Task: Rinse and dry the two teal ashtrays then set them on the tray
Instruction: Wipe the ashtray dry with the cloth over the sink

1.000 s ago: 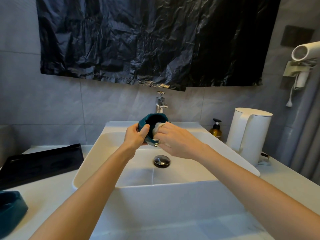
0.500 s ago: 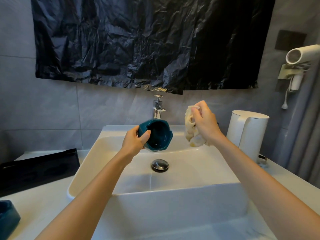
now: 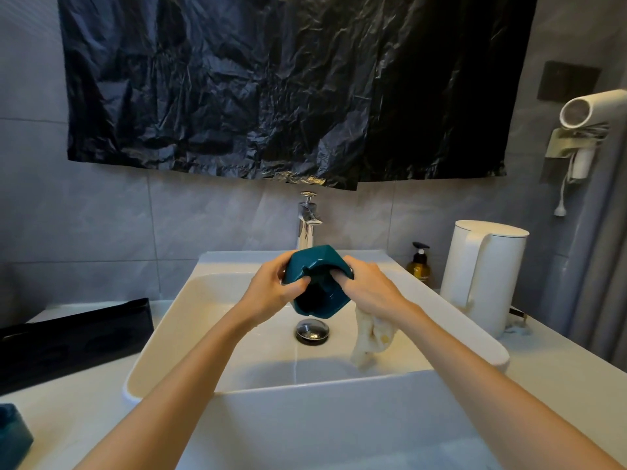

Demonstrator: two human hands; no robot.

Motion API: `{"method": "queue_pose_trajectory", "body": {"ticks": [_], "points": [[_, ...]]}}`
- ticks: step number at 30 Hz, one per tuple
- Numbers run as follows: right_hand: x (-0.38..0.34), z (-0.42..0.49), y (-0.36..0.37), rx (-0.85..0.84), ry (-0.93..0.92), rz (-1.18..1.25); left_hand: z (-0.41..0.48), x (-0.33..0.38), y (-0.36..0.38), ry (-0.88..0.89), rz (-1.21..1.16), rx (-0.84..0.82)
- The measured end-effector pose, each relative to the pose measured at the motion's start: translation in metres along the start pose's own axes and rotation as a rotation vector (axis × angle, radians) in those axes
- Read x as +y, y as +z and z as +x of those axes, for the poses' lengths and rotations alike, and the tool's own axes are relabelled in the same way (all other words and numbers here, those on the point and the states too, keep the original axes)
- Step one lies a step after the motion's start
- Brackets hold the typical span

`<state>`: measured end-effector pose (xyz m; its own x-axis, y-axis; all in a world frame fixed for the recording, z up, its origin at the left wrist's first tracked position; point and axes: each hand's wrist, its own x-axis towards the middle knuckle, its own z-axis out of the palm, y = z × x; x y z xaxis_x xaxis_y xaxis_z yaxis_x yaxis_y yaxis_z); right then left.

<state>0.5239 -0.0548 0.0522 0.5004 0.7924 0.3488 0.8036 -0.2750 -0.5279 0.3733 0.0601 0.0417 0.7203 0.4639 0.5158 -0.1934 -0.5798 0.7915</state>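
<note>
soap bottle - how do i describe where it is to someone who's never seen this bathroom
Start at the white sink and look past its far right corner, by the wall. Between the sink and the tall white kettle stands the soap bottle. It is small, amber, with a black pump top, while its neighbours are white.

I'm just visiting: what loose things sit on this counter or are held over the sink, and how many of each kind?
Teal ashtrays: 2 (held ashtray, counter ashtray)
Black tray: 1
Cloth: 1
White kettle: 1
Soap bottle: 1
Total: 6
</note>
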Motion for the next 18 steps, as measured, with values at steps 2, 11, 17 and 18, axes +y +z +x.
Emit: {"method": "queue_pose_trajectory", "body": {"ticks": [2, 11, 17, 18], "points": [[0.000, -0.002, 0.003, 0.025, 0.016, 0.030, 0.002, 0.000, 0.001, 0.002, 0.001, 0.007], [-0.001, -0.002, 0.011, 0.426, 0.080, 0.014, -0.003, 0.013, 0.001, -0.185, -0.050, 0.395], [0.002, 0.003, 0.017, 0.586, 0.076, 0.003, -0.004, 0.029, 0.014, -0.560, -0.553, 0.113], [0.002, 0.005, 0.018, 0.597, 0.062, -0.007, -0.001, 0.033, 0.017, -0.647, -0.748, 0.100]]}}
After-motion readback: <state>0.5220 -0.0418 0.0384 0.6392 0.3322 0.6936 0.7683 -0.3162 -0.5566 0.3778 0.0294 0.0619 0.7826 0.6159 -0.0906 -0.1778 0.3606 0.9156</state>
